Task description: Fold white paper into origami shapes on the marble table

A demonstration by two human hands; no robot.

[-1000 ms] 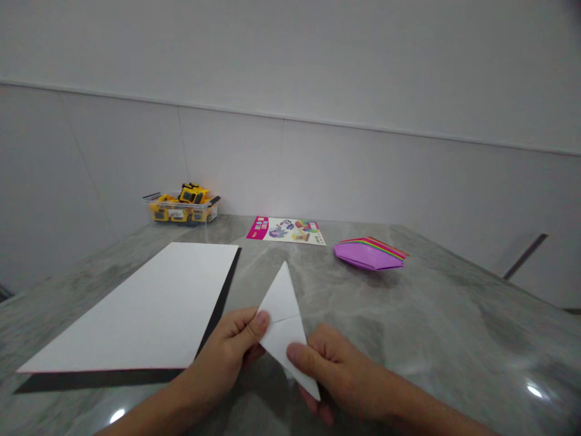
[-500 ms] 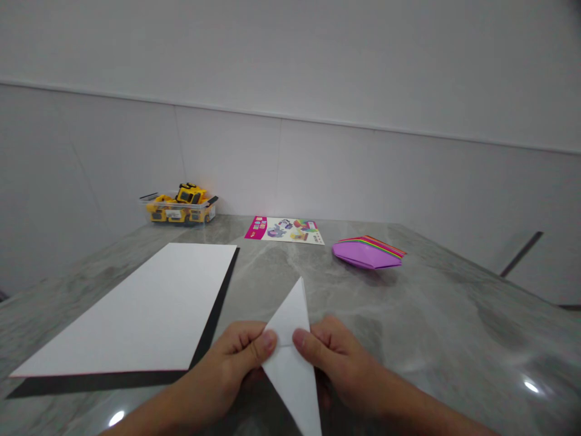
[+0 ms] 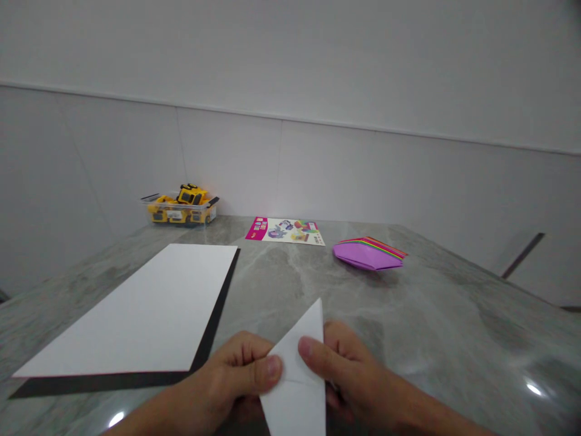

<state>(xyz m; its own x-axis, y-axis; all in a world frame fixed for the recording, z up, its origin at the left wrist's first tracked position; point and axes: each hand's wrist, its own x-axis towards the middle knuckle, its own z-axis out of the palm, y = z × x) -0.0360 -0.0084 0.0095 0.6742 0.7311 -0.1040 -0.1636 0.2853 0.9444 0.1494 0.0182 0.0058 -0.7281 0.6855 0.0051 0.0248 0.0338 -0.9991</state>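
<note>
Between my hands is a folded piece of white paper [image 3: 297, 393], its pointed tip turned up and away from me. A crease runs across it below my thumbs, and its lower end leaves the picture. My left hand [image 3: 247, 369] pinches the left edge, thumb on top and fingers curled behind. On the right edge, my right hand [image 3: 340, 369] grips the same way, its thumb a little higher up the paper. The fingertips behind the paper are hidden.
A large white sheet [image 3: 149, 309] lies over a black one [image 3: 104, 383] on the left of the grey marbled table [image 3: 454, 321]. Farther back are a clear box of yellow toy vehicles [image 3: 181, 209], a colourful printed card [image 3: 285, 231] and a purple folded paper piece with rainbow stripes [image 3: 367, 254].
The folded paper has come lower and closer to me, its tip shifting right. My right thumb now lies higher on it, above the crease. Both hands still hold it.
</note>
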